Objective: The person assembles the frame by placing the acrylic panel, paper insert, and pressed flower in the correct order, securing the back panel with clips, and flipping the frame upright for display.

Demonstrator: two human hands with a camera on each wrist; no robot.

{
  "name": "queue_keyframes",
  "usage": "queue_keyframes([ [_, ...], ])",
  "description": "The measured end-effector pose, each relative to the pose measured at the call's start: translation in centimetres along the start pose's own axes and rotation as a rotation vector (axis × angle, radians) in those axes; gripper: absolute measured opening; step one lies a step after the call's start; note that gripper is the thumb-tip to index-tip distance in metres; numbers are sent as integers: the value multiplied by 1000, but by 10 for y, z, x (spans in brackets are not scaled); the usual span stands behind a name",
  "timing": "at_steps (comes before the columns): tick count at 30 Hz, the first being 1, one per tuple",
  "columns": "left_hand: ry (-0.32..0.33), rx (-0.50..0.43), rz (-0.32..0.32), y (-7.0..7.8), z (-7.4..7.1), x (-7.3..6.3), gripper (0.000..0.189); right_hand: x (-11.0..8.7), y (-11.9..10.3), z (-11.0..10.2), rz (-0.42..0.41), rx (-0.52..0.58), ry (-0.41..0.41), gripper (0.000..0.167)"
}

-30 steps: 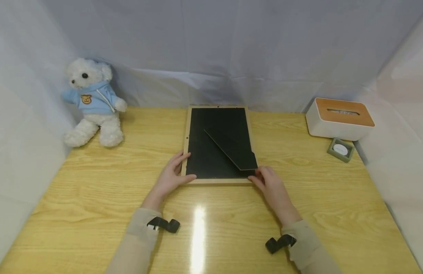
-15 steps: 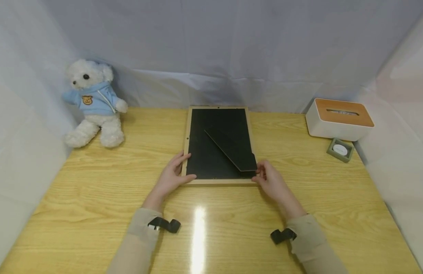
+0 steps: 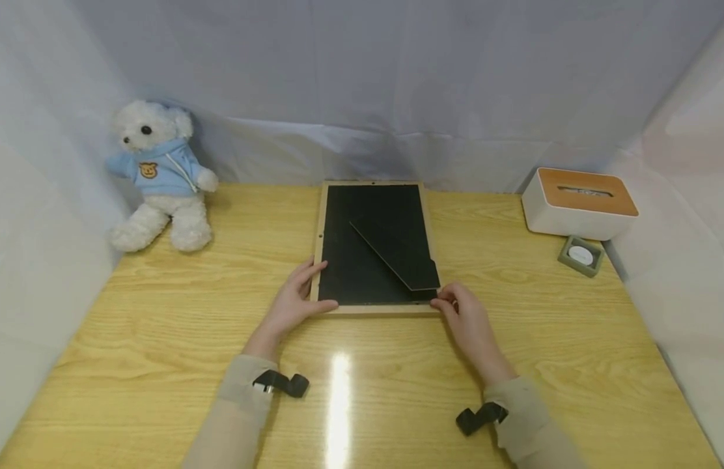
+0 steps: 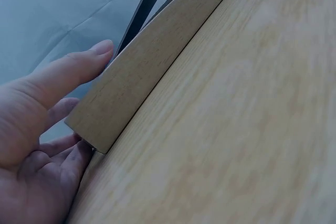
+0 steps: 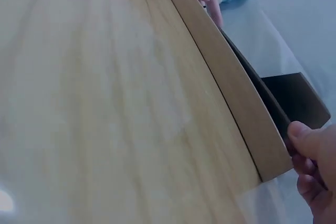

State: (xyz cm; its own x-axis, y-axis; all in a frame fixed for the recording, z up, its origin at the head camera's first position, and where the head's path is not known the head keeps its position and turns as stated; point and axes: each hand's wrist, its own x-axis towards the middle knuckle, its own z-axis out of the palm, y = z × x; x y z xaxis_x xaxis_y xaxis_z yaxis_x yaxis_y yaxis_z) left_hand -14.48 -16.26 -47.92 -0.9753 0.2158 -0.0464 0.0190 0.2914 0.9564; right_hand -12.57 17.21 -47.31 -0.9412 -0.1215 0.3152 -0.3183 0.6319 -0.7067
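A picture frame with a pale wooden rim lies face down on the table, its black backing board upward. From the board a black stand leg sticks up at a slant. My left hand holds the near left corner, thumb over the rim and fingers along the side. At the near right corner my right hand pinches the backing board's edge between thumb and fingers. In the right wrist view the board stands slightly above the wooden rim there. The frame's front is hidden.
A white plush bear in a blue hoodie sits at the back left. At the back right stand a tissue box with a wooden lid and a small green tray holding a white oval piece. A pale cloth hangs behind the table.
My right hand shifted slightly right and forward, then back toward me, staying at the frame's near right corner. The left hand and the frame have stayed in place.
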Motion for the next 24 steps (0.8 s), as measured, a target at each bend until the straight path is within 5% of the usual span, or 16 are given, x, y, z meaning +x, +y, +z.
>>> queue_keyframes([
  [5,4,9,-7,0,0,0,83,-6,-1,6,193,291,49,26],
  [8,3,9,0,0,0,0,84,-5,-4,9,273,315,5,36],
  [13,-1,21,-9,0,2,2,84,-3,-2,12,211,241,-52,38],
  [24,-1,20,-7,-2,0,2,82,-2,6,11,101,339,-168,51],
])
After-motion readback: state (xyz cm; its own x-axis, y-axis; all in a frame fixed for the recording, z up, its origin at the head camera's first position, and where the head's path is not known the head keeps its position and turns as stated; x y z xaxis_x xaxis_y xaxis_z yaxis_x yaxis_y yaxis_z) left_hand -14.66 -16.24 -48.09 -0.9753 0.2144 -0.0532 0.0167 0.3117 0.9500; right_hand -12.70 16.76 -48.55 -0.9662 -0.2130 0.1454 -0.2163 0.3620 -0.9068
